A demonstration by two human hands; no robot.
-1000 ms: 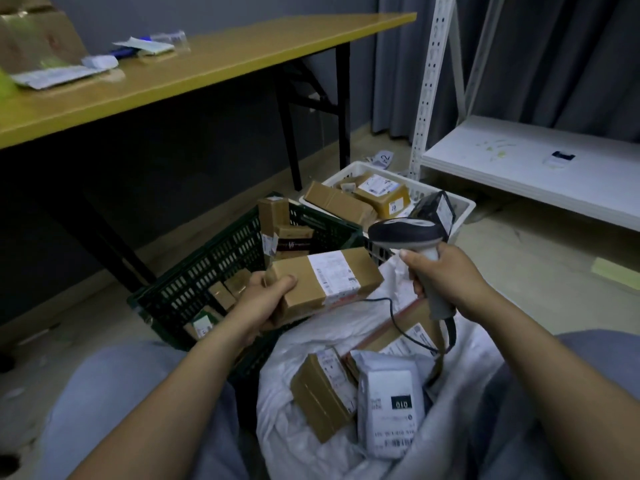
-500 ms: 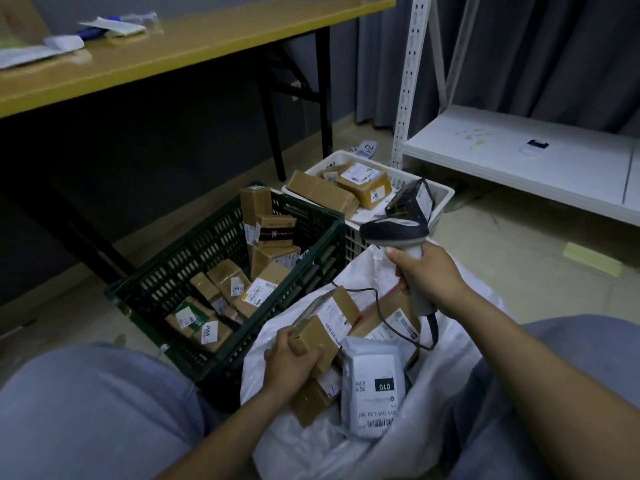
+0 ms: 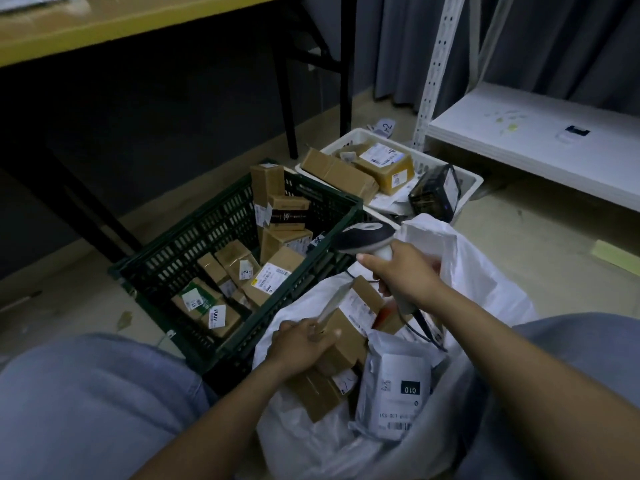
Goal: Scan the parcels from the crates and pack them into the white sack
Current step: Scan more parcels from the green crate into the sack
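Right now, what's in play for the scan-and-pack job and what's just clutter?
In play:
- left hand on brown parcel
- right hand holding scanner
- white sack
- green crate
- white crate

Clutter:
- yellow table
- white shelf
- numbered paper slip on the floor

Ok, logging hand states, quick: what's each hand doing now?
Left hand: closed on a cardboard parcel inside the white sack.
Right hand: closed on the scanner.

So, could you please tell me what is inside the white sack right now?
The white sack holds brown boxes, one under the left hand, plus a white mailer. Anything beneath them is covered.
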